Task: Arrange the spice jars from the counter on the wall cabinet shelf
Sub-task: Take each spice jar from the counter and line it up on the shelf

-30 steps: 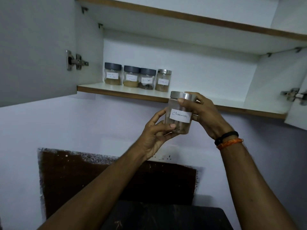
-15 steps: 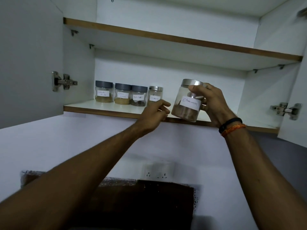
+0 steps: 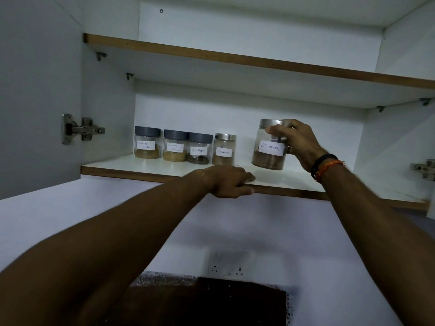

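Steel-lidded cinnamon jar (image 3: 269,147) sits tilted in your right hand (image 3: 296,143), gripped just above the shelf (image 3: 131,167). Your left hand (image 3: 229,182) clasps the shelf edge. Four jars (image 3: 184,147) stand beyond your left hand.

The cinnamon jar (image 3: 269,147) is clear and glossy with a brushed metal lid and a white paper label. 3 jars (image 3: 174,147) wear matt grey plastic lids. The shelf (image 3: 131,167) is smooth white laminate, edged in brown wood. The hinge (image 3: 81,130) is shiny metal.
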`<state>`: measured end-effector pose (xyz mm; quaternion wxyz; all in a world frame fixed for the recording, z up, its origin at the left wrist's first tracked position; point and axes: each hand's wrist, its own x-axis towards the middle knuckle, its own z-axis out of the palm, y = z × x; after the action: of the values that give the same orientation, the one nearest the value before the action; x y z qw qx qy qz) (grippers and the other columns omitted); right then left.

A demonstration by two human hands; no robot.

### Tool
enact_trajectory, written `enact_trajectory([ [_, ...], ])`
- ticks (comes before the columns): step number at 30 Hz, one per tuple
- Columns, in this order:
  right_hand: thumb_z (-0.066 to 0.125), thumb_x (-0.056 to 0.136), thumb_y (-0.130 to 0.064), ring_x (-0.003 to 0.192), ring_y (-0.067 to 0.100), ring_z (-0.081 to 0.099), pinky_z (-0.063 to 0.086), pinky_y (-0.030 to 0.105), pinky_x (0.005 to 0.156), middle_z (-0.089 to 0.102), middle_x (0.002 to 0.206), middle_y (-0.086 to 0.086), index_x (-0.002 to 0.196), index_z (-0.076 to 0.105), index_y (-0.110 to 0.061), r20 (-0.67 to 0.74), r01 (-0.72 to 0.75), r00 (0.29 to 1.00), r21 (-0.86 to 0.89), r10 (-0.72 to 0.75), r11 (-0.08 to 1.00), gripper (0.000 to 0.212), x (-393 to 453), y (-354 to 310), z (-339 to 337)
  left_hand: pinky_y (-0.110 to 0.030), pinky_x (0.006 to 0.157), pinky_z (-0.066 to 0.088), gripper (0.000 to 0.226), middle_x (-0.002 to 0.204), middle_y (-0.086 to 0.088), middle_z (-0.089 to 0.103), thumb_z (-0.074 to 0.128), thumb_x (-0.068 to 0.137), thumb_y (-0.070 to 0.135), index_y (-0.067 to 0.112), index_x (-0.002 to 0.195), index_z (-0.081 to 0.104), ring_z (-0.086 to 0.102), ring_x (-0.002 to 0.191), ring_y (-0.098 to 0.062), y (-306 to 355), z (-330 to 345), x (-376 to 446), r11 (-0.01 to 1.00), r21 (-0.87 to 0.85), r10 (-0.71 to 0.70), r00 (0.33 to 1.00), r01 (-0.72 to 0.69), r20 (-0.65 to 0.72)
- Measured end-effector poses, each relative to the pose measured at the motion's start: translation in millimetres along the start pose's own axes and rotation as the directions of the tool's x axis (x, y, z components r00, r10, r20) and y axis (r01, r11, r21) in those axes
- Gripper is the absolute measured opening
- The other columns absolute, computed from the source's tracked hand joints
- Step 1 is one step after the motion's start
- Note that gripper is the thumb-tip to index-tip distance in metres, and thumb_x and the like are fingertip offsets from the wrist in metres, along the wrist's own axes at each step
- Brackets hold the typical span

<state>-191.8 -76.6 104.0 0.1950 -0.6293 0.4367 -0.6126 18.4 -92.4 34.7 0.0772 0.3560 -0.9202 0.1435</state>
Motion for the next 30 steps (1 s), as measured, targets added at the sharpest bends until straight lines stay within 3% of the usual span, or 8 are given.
enact_trajectory([
  [2,0.079,0.083,-0.022,0.096,0.027,0.067,0.059,0.040,0.082,0.067,0.115,0.014,0.110,0.062,-0.008,0.017,-0.006,1.000,-0.025,0.007,1.000,0.035,16,9,2,-0.042,0.115,0.034,0.063,0.153,-0.008,0.044,0.031,0.102,0.057,0.023,0.156,0.028,0.044,0.137,-0.025,-6,1,5,0.999,-0.034,-0.021,0.998,0.023,0.063],
  [4,0.079,0.083,-0.023,0.097,0.027,0.067,0.059,0.038,0.079,0.067,0.119,0.015,0.116,0.062,-0.004,0.028,-0.012,1.000,-0.047,0.013,0.999,0.042,30,20,5,-0.041,0.117,0.027,0.067,0.159,-0.005,0.035,0.029,0.101,0.061,0.027,0.158,0.023,0.037,0.143,-0.024,-11,2,7,0.998,-0.053,-0.016,0.997,0.020,0.074],
  [10,0.081,0.080,-0.022,0.111,0.034,0.065,0.058,0.044,0.085,0.064,0.124,0.016,0.119,0.061,-0.007,0.096,-0.052,0.993,-0.102,0.062,0.993,0.046,66,55,24,-0.043,0.118,0.029,0.068,0.159,-0.003,0.036,0.031,0.099,0.063,0.028,0.157,0.026,0.037,0.143,-0.023,-14,5,10,0.997,-0.077,-0.010,0.998,0.014,0.059],
  [14,0.082,0.077,-0.024,0.112,0.034,0.064,0.057,0.047,0.090,0.062,0.126,0.017,0.121,0.060,-0.010,0.140,-0.085,0.985,-0.130,0.103,0.988,0.050,83,76,37,-0.042,0.116,0.032,0.067,0.157,-0.003,0.039,0.032,0.100,0.062,0.027,0.156,0.027,0.040,0.141,-0.023,-14,4,11,0.997,-0.076,-0.007,0.998,0.012,0.056],
  [18,0.082,0.066,-0.032,0.111,0.033,0.065,0.058,0.043,0.086,0.065,0.121,0.016,0.122,0.059,-0.008,0.138,-0.123,0.981,-0.092,0.135,0.988,0.065,93,86,38,-0.041,0.117,0.030,0.066,0.158,-0.003,0.037,0.033,0.099,0.062,0.028,0.156,0.028,0.038,0.142,-0.022,-15,4,12,0.997,-0.075,-0.006,0.999,0.010,0.044],
  [24,0.082,0.063,-0.034,0.111,0.033,0.065,0.058,0.048,0.094,0.064,0.124,0.016,0.122,0.060,-0.010,0.150,-0.140,0.977,-0.105,0.155,0.985,0.068,105,95,40,-0.040,0.118,0.027,0.066,0.159,-0.002,0.035,0.035,0.099,0.061,0.027,0.156,0.029,0.035,0.144,-0.022,-18,6,14,0.996,-0.094,0.005,0.999,-0.001,0.037],
  [26,0.083,0.066,-0.030,0.111,0.034,0.065,0.058,0.047,0.093,0.064,0.124,0.017,0.122,0.060,-0.009,0.140,-0.143,0.978,-0.103,0.157,0.984,0.065,108,98,40,-0.040,0.118,0.027,0.066,0.159,-0.002,0.037,0.036,0.099,0.061,0.026,0.155,0.030,0.035,0.144,-0.022,-19,6,15,0.996,-0.094,0.005,0.999,-0.002,0.031],
  [30,0.082,0.077,-0.022,0.104,0.034,0.067,0.057,0.041,0.086,0.068,0.108,0.016,0.103,0.065,-0.007,0.129,-0.133,0.980,-0.141,0.151,0.981,0.035,119,100,42,-0.042,0.119,0.028,0.067,0.159,-0.002,0.037,0.037,0.098,0.062,0.026,0.155,0.031,0.035,0.144,-0.021,-19,6,15,0.995,-0.104,-0.001,1.000,0.004,0.030],
])
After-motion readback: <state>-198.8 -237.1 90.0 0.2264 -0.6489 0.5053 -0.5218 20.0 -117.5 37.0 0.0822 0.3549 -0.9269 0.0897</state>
